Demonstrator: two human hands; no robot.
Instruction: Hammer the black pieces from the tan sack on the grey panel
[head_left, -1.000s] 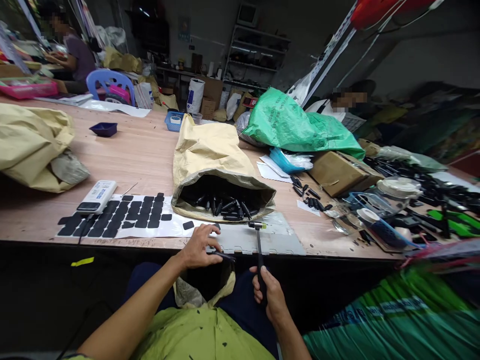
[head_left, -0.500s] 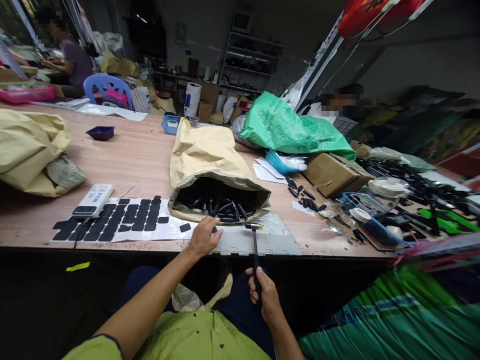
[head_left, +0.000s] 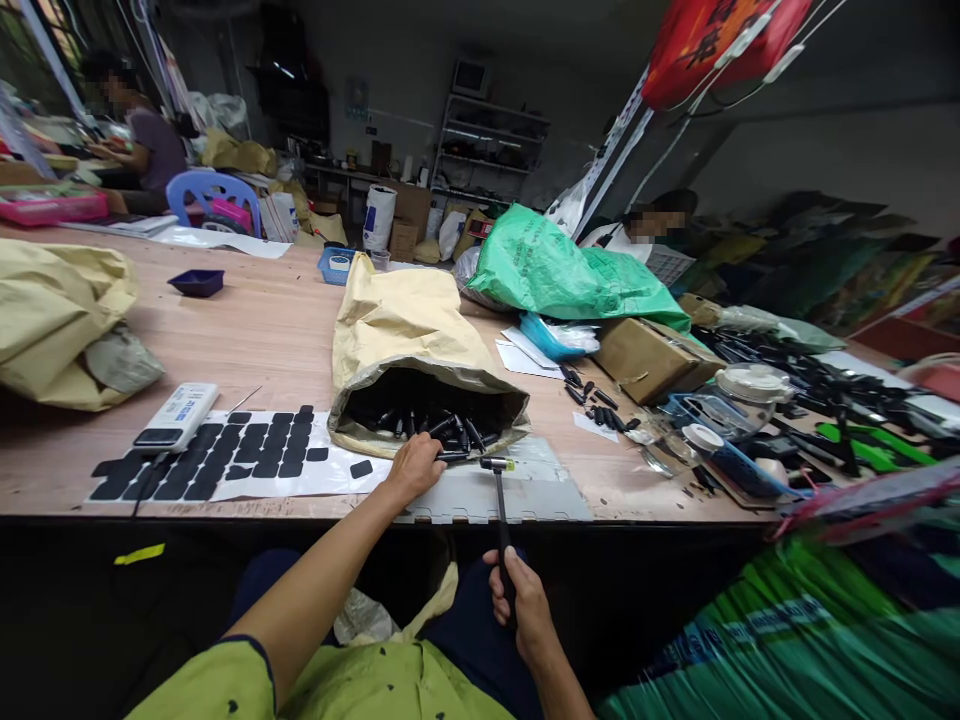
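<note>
My left hand (head_left: 416,470) is at the lower lip of a tan paper sack (head_left: 409,310), fingers curled and close together. Its fingertips meet the end of a black tube-like piece (head_left: 453,457) lying at the sack's mouth; whether they grip it is hidden. Several more black pieces (head_left: 469,432) lie inside the opening. My right hand (head_left: 521,595) is wrapped round the black handle of a small hammer (head_left: 501,500). The hammer's head, with a yellow-green tip, is over a grey plate (head_left: 525,495) at the table's front edge.
A sheet of black stickers (head_left: 274,445) and a white device (head_left: 178,417) lie to the left. On the right are a cardboard box (head_left: 651,358), a blue basket (head_left: 739,460) and loose black parts. A green sack (head_left: 570,270) lies behind. Two people sit farther back.
My left hand has moved forward from above the grey plate to the black pieces at the sack's mouth. The right hand keeps its hold on the hammer. The view has shifted slightly.
</note>
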